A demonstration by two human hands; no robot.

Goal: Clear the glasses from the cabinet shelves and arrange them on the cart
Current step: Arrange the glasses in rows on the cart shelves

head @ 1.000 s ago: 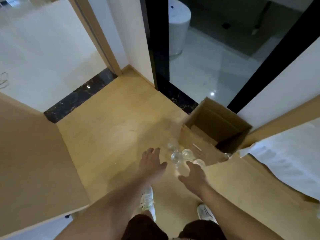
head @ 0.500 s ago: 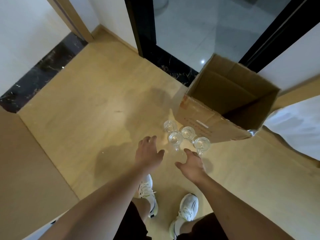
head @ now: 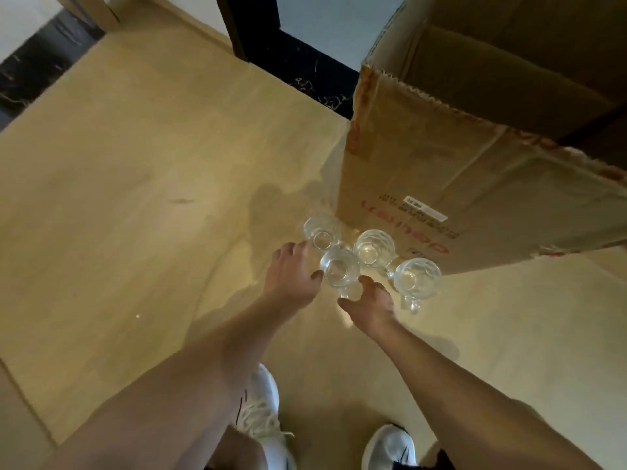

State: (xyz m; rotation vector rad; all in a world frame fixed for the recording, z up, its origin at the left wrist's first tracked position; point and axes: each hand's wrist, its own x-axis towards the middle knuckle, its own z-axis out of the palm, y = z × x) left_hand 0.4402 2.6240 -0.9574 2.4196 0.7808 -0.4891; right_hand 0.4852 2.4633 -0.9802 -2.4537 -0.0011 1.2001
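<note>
A pale wooden floor [head: 142, 184] fills the view, with a large open carton [head: 475, 157] standing at the upper right. Four glass mugs [head: 368, 257] stand upright in a tight group on the floor, just beside the near wall of the carton; no cabinet and no cart can be seen here. The left hand [head: 291, 278] reaches to the left side of the nearest mug [head: 339, 273], its thumb touching the rim, fingers spread and released. The right hand [head: 369, 305] comes from below toward the handle of the same mug, fingers relaxed and holding nothing yet. I judge that the step in hand is picking up mugs from the floor, probably to carry them to the cart. The next move calls for closing on a handle or body carefully, because the mugs stand so near that one can knock another.
</note>
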